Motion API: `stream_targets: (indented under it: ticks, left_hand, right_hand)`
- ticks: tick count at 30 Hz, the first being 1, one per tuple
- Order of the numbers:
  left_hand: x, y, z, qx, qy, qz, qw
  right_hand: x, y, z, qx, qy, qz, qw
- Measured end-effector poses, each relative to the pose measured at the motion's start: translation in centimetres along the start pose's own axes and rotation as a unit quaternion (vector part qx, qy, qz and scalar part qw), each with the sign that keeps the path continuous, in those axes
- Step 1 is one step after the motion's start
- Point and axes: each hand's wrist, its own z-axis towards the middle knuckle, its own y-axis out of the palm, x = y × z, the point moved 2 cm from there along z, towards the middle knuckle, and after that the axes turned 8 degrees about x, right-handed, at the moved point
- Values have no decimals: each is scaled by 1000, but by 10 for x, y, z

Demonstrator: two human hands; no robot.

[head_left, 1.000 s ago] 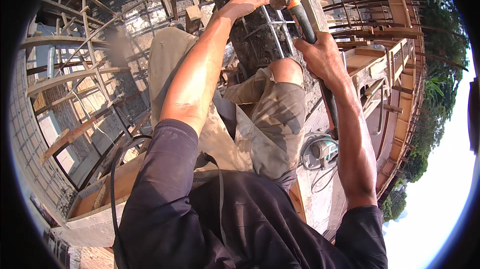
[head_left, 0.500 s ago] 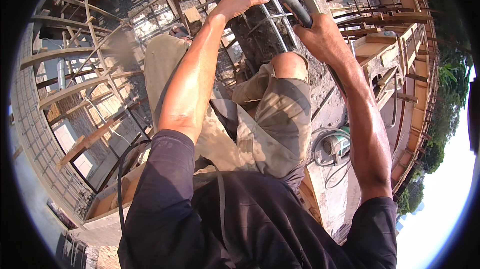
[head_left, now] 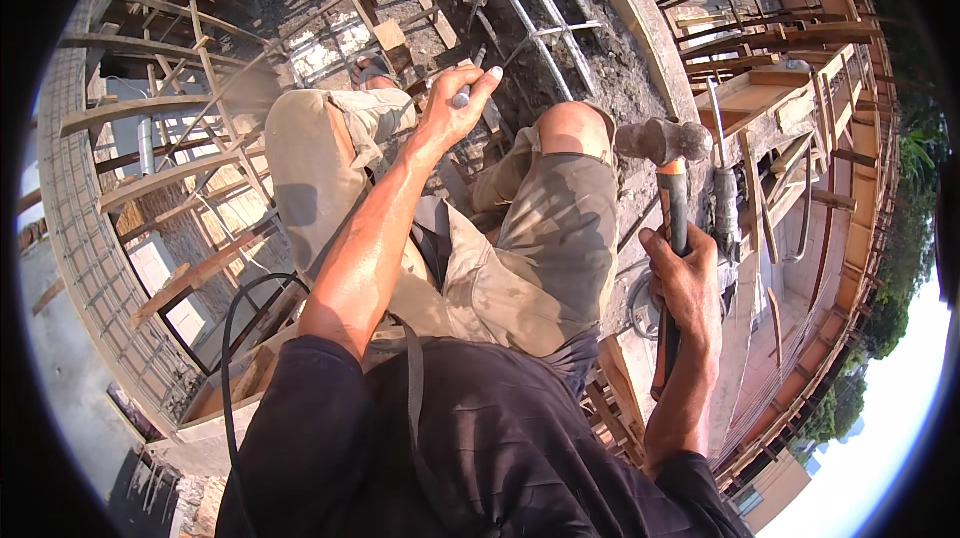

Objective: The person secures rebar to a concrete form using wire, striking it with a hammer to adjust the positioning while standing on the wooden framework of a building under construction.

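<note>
My left hand (head_left: 452,110) is closed round a short metal chisel (head_left: 461,96), whose round end sticks out of the fist. It hovers over the gap between my knees, left of the steel rebar (head_left: 545,43) in the rough concrete. In my right hand (head_left: 688,283) is a hammer (head_left: 664,142) with a heavy, worn steel head and a dark handle with orange parts. The hammer stands upright beside my right knee, its head at the top and apart from the chisel. The chisel's lower part is hidden by my hand.
Timber props and boards (head_left: 180,188) crisscross an open drop at left. A grey power tool (head_left: 725,208) with an upright bit stands beyond the hammer. A black cable (head_left: 232,358) runs by my left arm. Wooden formwork (head_left: 850,258) curves along the right.
Both hands have drawn back toward me from the rebar. The hammer has swung down and right, away from the chisel, and my left hand has come lower with the chisel still in it.
</note>
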Motion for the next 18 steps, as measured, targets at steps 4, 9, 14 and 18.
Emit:
stream_targets:
  ticks: [4,9,14,18]
  left_hand:
    - [-6,0,-8,-18,-58,8,998]
    - [-51,-27,89,95,-178,-59,978]
    - [-96,-94,165,157,-204,-12,966]
    - [-137,-111,191,197,-311,-77,926]
  right_hand:
    - [9,-5,-17,-10,40,71,997]
    - [10,-3,-24,-8,37,101,994]
    - [16,0,-38,-7,62,116,991]
    - [26,9,-57,-18,87,140,986]
